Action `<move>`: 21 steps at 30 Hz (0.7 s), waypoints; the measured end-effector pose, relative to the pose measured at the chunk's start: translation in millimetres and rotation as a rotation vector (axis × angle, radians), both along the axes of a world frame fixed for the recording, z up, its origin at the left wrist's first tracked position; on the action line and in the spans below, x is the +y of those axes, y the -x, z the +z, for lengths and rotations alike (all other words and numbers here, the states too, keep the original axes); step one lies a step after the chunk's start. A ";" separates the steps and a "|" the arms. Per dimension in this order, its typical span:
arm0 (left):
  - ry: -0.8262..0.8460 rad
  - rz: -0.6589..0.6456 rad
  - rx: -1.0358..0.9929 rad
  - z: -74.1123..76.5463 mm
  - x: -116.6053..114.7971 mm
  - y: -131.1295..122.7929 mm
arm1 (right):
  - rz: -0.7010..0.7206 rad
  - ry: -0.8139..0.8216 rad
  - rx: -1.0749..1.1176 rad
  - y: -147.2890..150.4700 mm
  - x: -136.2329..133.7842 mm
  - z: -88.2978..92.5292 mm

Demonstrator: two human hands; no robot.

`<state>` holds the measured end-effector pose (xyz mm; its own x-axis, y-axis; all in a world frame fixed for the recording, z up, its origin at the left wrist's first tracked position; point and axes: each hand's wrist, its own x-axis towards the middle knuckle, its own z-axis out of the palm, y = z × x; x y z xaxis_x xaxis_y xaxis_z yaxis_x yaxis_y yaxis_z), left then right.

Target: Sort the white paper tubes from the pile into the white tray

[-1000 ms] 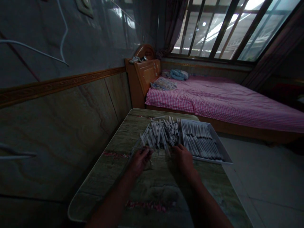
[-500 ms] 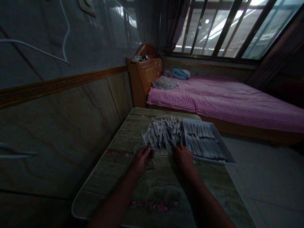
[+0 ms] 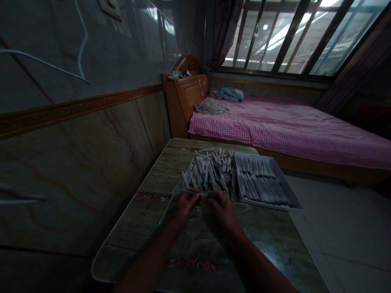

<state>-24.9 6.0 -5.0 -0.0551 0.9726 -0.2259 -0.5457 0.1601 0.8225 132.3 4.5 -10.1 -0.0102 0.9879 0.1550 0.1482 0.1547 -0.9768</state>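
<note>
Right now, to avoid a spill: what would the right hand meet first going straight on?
Probably the pile of white sticks, just ahead of the right hand; depth is unclear, so it may already touch.

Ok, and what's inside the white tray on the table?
The white tray holds white paper tubes lying side by side in rows. They cover most of its floor, so whatever lies beneath them cannot be seen.
</note>
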 end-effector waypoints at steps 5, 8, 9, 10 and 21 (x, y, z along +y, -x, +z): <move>-0.006 0.011 0.024 0.6 -0.5 -1.6 | -0.048 -0.008 0.035 1.7 -1.0 -0.4; -0.020 -0.003 0.049 0.6 -0.7 -1.7 | -0.043 -0.003 0.027 1.1 -0.8 1.3; -0.021 -0.007 0.055 0.5 -0.7 -1.7 | -0.047 -0.001 0.018 1.0 -0.6 1.9; -0.021 -0.009 0.059 0.3 -0.6 -1.7 | -0.050 0.001 0.005 0.9 -0.2 2.4; -0.027 -0.015 0.075 -2.4 -0.1 -2.0 | -0.051 -0.078 -0.087 -3.5 -2.2 2.8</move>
<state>-22.9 5.9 -7.4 -0.0561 0.9791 -0.1957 -0.4799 0.1454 0.8652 135.8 2.3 -7.2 0.0227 0.9723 0.2325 0.2417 0.2204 -0.9450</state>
